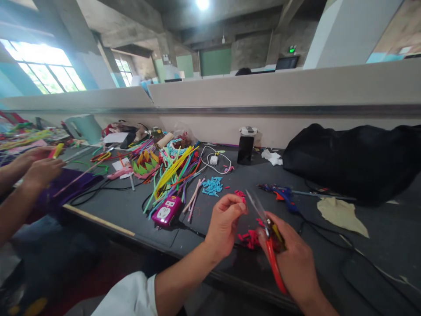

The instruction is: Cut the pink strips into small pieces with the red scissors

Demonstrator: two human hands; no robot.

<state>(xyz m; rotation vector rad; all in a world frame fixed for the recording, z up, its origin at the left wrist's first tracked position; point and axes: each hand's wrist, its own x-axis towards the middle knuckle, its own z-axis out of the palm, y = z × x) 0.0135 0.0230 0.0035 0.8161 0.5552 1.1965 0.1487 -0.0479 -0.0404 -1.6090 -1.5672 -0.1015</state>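
My left hand is closed in a pinch, with a small red piece at its fingertips. My right hand grips scissors with a red handle; some yellow shows by the fingers. Their blades point up and away, just right of the pinched piece. Below and between both hands lies a pile of short red pieces, partly hidden by the right hand. A heap of short blue pieces rests on the dark table beyond my left hand.
A purple power outlet box and bundled pipe cleaners lie left. A blue glue gun with a trailing cord, a beige scrap and a black bag are right. A phone stands behind. Another person's hands work far left.
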